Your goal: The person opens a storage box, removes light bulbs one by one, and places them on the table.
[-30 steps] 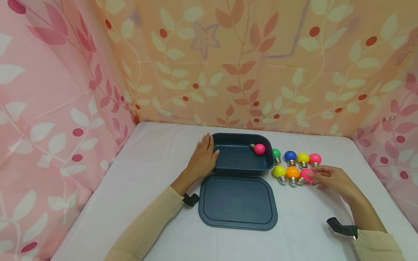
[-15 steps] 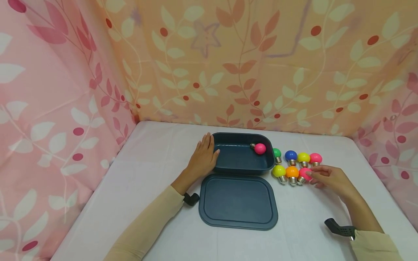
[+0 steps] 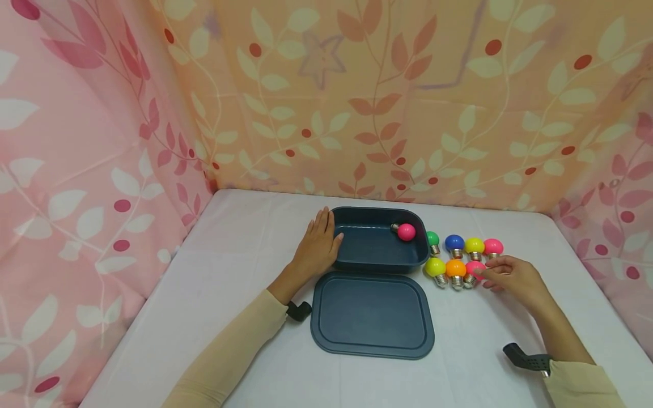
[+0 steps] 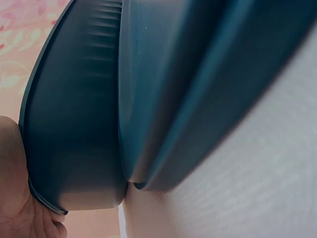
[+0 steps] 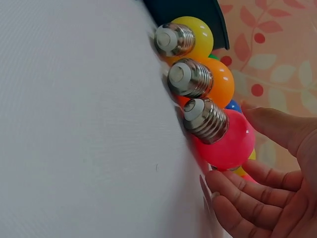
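Note:
My left hand lies with straight fingers against the left rim of a dark blue box. A pink light bulb lies on its side in the box's right end. To the right of the box, several light bulbs stand in two rows. My right hand holds the near row's right-hand pink bulb between thumb and fingers, its metal base toward me. Beside it are an orange bulb and a yellow bulb. Behind are green, blue, yellow and pink bulbs.
A dark blue lid lies flat in front of the box, close to its near side. White cloth covers the table. Patterned curtains stand behind and at both sides.
My right hand has shifted slightly left, and the pink bulb in it has slid left toward the orange bulb. The left hand stays at the box.

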Demonstrator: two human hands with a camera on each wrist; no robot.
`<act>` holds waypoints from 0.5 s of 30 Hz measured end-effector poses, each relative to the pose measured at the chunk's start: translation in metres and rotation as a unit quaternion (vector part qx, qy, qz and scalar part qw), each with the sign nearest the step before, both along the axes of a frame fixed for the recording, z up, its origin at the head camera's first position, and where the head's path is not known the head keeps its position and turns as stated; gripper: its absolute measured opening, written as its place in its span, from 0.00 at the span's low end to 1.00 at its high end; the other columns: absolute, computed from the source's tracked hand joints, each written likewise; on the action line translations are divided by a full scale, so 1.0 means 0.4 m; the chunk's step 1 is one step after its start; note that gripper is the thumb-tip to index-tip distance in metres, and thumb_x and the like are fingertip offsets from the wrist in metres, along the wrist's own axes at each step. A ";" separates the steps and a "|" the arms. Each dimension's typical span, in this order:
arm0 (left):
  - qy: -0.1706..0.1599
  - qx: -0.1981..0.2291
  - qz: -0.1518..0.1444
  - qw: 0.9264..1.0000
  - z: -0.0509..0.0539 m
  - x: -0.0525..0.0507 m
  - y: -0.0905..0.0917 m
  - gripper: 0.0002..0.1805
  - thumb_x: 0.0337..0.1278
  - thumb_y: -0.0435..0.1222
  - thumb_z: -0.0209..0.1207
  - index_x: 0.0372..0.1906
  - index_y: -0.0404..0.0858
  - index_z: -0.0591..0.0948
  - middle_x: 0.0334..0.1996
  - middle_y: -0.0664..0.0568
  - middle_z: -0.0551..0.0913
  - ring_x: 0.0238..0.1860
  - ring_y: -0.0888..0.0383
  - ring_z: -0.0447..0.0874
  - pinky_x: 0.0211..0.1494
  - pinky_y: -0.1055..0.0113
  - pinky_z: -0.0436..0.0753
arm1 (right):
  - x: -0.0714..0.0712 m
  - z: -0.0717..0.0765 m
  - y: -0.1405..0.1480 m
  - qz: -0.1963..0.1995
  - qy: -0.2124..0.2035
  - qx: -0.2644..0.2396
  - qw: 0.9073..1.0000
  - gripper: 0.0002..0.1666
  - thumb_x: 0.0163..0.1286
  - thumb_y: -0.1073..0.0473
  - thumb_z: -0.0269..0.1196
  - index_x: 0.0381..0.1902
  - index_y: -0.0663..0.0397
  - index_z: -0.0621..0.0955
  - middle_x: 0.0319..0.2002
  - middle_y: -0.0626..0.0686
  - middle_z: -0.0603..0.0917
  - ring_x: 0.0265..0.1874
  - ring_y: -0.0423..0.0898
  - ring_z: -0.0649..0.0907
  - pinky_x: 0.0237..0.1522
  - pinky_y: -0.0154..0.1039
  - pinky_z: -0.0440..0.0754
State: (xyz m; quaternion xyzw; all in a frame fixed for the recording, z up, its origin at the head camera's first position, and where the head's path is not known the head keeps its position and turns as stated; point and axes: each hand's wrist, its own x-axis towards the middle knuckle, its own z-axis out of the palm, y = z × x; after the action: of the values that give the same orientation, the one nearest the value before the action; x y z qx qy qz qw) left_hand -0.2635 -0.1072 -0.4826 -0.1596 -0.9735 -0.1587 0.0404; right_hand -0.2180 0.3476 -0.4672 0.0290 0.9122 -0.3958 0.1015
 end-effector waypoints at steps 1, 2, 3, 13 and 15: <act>0.002 -0.001 0.000 1.000 -0.001 0.000 0.000 0.38 0.82 0.53 0.30 0.81 0.31 0.42 0.82 0.40 0.37 0.81 0.49 0.29 0.81 0.50 0.42 | 0.001 0.001 -0.003 0.002 0.002 0.006 1.000 0.41 0.69 0.40 0.67 0.60 0.71 0.73 0.40 0.61 0.88 0.32 0.49 0.89 0.35 0.35 0.86; 0.002 -0.001 0.001 1.000 -0.001 0.001 -0.001 0.38 0.82 0.53 0.30 0.81 0.31 0.42 0.82 0.39 0.38 0.81 0.49 0.29 0.81 0.51 0.41 | 0.002 0.002 -0.006 0.003 0.005 0.012 1.000 0.41 0.69 0.40 0.67 0.59 0.71 0.73 0.40 0.61 0.88 0.32 0.50 0.89 0.35 0.35 0.86; 0.004 -0.002 0.001 1.000 -0.001 0.001 -0.001 0.38 0.82 0.53 0.30 0.81 0.31 0.42 0.82 0.39 0.38 0.81 0.49 0.29 0.81 0.51 0.41 | 0.003 0.002 -0.009 0.004 0.008 0.018 1.000 0.41 0.68 0.40 0.68 0.59 0.72 0.73 0.41 0.61 0.88 0.33 0.50 0.89 0.35 0.35 0.86; 0.007 -0.002 -0.001 1.000 -0.003 0.000 -0.001 0.38 0.83 0.52 0.31 0.81 0.30 0.43 0.82 0.39 0.39 0.82 0.47 0.32 0.81 0.50 0.42 | 0.009 0.008 -0.009 0.013 0.021 0.061 0.998 0.41 0.68 0.40 0.68 0.64 0.68 0.76 0.46 0.64 0.86 0.39 0.52 0.88 0.35 0.35 0.86; 0.006 -0.001 -0.001 1.000 -0.002 -0.001 -0.001 0.38 0.82 0.52 0.31 0.81 0.31 0.43 0.82 0.39 0.38 0.82 0.48 0.31 0.81 0.51 0.42 | 0.010 0.010 -0.009 0.011 0.021 0.062 0.998 0.40 0.68 0.41 0.68 0.64 0.67 0.76 0.47 0.64 0.86 0.40 0.53 0.87 0.35 0.34 0.85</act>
State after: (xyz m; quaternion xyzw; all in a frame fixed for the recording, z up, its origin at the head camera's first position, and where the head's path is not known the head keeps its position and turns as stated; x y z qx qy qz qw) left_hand -0.2640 -0.1077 -0.4832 -0.1612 -0.9733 -0.1571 0.0460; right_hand -0.2141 0.3442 -0.4633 0.0166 0.9372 -0.3378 0.0849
